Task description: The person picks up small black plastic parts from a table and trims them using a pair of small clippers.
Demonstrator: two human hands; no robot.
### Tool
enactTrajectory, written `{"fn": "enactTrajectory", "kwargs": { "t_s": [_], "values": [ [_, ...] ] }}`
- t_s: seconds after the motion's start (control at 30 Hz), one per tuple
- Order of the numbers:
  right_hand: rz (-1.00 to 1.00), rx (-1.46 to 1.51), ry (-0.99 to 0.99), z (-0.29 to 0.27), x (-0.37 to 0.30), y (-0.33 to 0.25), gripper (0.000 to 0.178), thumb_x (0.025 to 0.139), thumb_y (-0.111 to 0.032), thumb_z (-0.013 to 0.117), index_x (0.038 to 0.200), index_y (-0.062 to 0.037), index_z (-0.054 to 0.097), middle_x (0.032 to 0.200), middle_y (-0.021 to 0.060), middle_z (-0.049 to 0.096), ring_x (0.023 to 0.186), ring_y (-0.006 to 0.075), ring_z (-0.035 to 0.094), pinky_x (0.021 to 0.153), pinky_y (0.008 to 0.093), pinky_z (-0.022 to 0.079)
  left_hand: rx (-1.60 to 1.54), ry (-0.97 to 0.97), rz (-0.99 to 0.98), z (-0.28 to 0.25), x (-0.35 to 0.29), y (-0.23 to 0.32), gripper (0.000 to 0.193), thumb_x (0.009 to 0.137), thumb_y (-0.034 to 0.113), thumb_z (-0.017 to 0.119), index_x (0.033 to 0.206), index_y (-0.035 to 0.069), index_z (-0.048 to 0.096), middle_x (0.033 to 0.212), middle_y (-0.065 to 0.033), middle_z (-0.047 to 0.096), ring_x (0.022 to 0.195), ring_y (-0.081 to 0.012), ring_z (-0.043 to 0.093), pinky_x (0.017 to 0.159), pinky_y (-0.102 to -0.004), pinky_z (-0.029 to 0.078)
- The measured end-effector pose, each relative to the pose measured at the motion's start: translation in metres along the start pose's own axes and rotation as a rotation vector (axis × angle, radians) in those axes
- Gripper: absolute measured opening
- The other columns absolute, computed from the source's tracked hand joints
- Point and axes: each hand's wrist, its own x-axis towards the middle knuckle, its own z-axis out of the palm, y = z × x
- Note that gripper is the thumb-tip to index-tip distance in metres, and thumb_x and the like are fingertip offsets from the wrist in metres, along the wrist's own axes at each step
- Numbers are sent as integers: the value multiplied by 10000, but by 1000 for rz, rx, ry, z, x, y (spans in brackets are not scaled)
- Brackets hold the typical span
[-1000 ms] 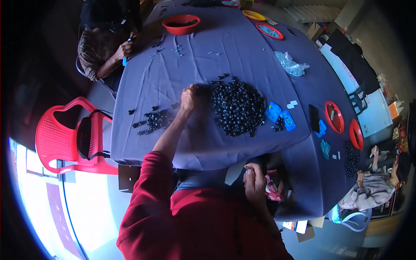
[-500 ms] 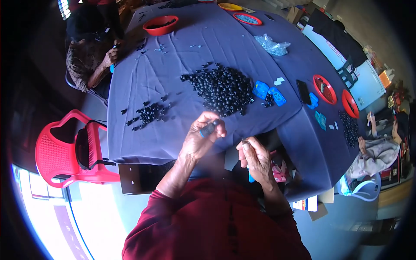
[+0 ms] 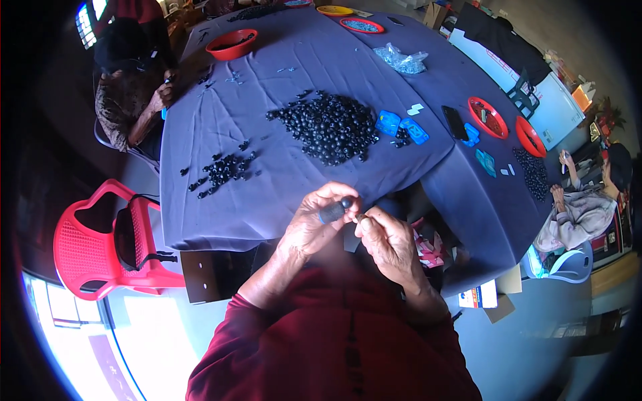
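While both hands are up close together just off the near edge of the surface point(image 3: 281, 187), the left hand point(image 3: 311, 224) has its fingers curled round a small black round piece point(image 3: 346, 201). There's a greyish-blue sleeve point(image 3: 332, 212) by that piece too, and I can't tell if it's worn on the thumb or held. The right hand point(image 3: 390, 244) is closed, thumb and finger pinching a small object point(image 3: 360, 218) that's mostly hidden, so no clue what it is. The two are right beside each other; can't make out if they touch.

On the surface, a big pile of black pieces point(image 3: 328, 127) sits in from the near edge, with a smaller cluster point(image 3: 226, 171) over toward the near left corner. Just right of the big pile are two blue cases point(image 3: 388, 123). A red bowl point(image 3: 232, 47) is up near the far left corner, and a crinkly clear plastic bag point(image 3: 401, 59) lies toward the far edge. Off the left edge there's a co-worker's hand point(image 3: 160, 97), plus a pinkish-red chair point(image 3: 90, 234) nearer the near left corner.
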Motion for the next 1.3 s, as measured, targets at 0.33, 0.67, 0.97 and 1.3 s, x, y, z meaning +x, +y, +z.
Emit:
{"fn": "enactTrajectory", "kwargs": {
  "t_s": [0.33,0.67,0.97,1.3],
  "values": [
    [-99,-290,119,-9,-12,-13,243,894,-208,490,794,8,539,637,43,546,552,69,473,503,223,381,-43,-135,105,11,-6,-15,190,801,68,590,968,-9,541,896,-107,583,816,-156,568,761,-280,447],
    [-102,-330,124,-8,-10,-16,240,888,-206,502,791,9,550,630,53,562,541,75,504,488,229,393,66,-38,79,9,-8,-15,220,747,44,636,934,-24,542,900,-112,563,846,-175,550,773,-274,451],
    [-121,-396,138,-10,-11,-8,251,889,-211,497,778,10,541,631,74,572,536,101,535,483,245,404,69,-11,69,14,-8,-16,242,743,70,650,931,-43,548,886,-112,573,828,-160,556,765,-262,451],
    [-196,-381,179,-10,-12,-10,230,877,-210,494,732,-33,470,545,173,462,492,365,472,432,393,350,74,-4,67,20,-9,-15,262,734,78,659,924,-64,549,862,-98,580,798,-141,561,748,-241,450]
  ]
}}
